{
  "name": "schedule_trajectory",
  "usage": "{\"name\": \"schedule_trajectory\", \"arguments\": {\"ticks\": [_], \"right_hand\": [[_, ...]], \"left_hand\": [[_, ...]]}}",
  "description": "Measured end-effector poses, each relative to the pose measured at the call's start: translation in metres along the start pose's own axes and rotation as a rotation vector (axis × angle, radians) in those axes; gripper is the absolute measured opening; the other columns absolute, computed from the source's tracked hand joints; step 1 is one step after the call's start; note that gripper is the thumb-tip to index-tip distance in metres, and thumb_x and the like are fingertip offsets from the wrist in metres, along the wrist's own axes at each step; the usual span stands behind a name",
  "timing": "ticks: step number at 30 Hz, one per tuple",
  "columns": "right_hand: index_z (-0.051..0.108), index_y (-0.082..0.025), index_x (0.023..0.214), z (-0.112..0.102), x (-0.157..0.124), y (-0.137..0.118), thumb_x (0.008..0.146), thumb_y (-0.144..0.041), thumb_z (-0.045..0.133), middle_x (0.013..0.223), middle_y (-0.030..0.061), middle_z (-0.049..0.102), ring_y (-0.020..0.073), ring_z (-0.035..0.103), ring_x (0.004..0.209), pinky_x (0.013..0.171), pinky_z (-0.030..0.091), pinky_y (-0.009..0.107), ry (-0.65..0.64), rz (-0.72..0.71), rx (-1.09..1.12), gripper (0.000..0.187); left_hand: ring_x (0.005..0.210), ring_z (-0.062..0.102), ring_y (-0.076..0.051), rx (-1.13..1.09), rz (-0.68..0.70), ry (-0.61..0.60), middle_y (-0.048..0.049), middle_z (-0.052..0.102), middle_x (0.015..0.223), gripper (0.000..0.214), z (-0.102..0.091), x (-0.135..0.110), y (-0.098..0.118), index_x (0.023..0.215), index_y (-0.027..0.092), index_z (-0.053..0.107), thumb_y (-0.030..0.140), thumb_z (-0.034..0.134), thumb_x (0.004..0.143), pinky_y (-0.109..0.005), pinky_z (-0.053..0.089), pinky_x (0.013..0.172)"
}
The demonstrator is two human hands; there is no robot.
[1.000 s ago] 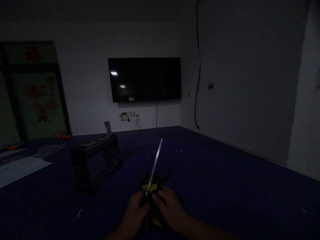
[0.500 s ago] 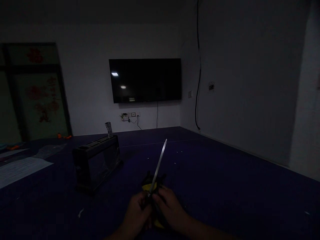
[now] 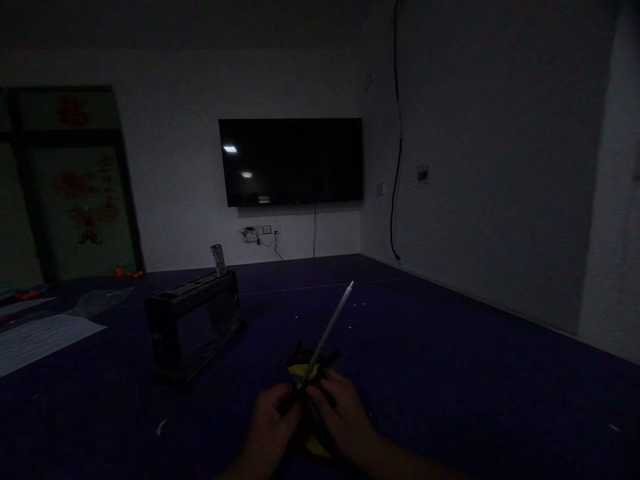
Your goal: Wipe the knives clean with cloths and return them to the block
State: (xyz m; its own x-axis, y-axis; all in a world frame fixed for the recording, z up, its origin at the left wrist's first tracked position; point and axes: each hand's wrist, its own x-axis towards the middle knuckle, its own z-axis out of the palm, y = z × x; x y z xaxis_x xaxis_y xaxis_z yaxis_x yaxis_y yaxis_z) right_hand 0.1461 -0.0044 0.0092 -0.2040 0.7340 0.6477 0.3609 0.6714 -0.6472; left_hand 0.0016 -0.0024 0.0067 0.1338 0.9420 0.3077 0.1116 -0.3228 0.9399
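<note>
In the dim room both my hands meet low in the middle over a black and yellow object (image 3: 304, 371) on the dark blue floor. My left hand (image 3: 271, 427) and my right hand (image 3: 341, 416) have their fingers curled around the base of a long thin metal rod (image 3: 331, 325). The rod slants up and to the right, its tip near the middle of the picture. What the black and yellow object is I cannot make out.
A black box-like stand (image 3: 193, 323) with a small can-like item (image 3: 218, 259) on top sits to the left. Light sheets (image 3: 35, 337) lie at the far left. A dark wall screen (image 3: 291, 161), sockets and a hanging cable (image 3: 397, 133) are behind.
The rod has tilted further to the right; its tip moved right. Both hands stayed on its base.
</note>
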Motion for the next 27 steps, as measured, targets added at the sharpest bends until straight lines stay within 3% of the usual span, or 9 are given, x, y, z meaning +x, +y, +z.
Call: {"name": "schedule_trajectory", "arguments": {"ticks": [4,9,15,23,27], "right_hand": [[0.067,-0.021,0.085,-0.0012,0.0019,-0.0019,0.089,-0.039,0.042,0.087,0.0059,0.066,0.0193,0.06,0.085,0.078,0.046,0.031,-0.006,-0.008,0.014,0.031],[0.064,-0.02,0.073,-0.0014,0.0021,-0.0029,0.09,-0.042,0.038,0.077,0.005,0.064,0.0173,0.059,0.073,0.068,0.046,0.028,0.039,0.015,-0.033,0.038],[0.063,-0.02,0.072,-0.0024,0.0017,-0.0027,0.091,-0.045,0.035,0.074,0.0045,0.063,0.0175,0.058,0.072,0.069,0.045,0.029,0.066,0.024,-0.049,0.041],[0.062,-0.021,0.075,-0.0022,0.0022,-0.0016,0.092,-0.043,0.034,0.081,0.0051,0.065,0.0182,0.058,0.08,0.075,0.044,0.031,0.029,-0.003,-0.02,0.04],[0.063,-0.021,0.084,-0.0035,0.0019,-0.0024,0.092,-0.042,0.034,0.091,0.0059,0.065,0.0185,0.058,0.086,0.079,0.043,0.032,-0.029,-0.006,-0.001,0.037]], "left_hand": [[0.063,0.054,-0.017,0.047,-0.002,0.049,-0.0043,0.06,0.062,0.033,-0.0015,0.0009,0.0032,0.062,0.014,0.062,0.046,0.064,0.061,-0.024,0.042,0.058],[0.054,0.048,-0.012,0.018,-0.017,0.152,0.0017,0.051,0.054,0.036,-0.0005,0.001,0.0047,0.062,0.016,0.055,0.049,0.069,0.057,-0.021,0.039,0.052],[0.057,0.047,-0.012,0.029,-0.02,0.093,0.0007,0.051,0.057,0.044,0.0,0.0007,0.0035,0.059,0.015,0.055,0.058,0.063,0.06,-0.021,0.039,0.053],[0.07,0.055,-0.016,-0.001,-0.032,-0.002,-0.0036,0.061,0.075,0.044,-0.0002,0.0006,0.0036,0.081,0.015,0.061,0.057,0.054,0.07,-0.024,0.044,0.063],[0.056,0.05,-0.011,-0.063,-0.066,-0.008,0.0012,0.055,0.063,0.043,0.0016,-0.0003,-0.0013,0.082,0.015,0.057,0.057,0.054,0.071,-0.02,0.041,0.052]]}}
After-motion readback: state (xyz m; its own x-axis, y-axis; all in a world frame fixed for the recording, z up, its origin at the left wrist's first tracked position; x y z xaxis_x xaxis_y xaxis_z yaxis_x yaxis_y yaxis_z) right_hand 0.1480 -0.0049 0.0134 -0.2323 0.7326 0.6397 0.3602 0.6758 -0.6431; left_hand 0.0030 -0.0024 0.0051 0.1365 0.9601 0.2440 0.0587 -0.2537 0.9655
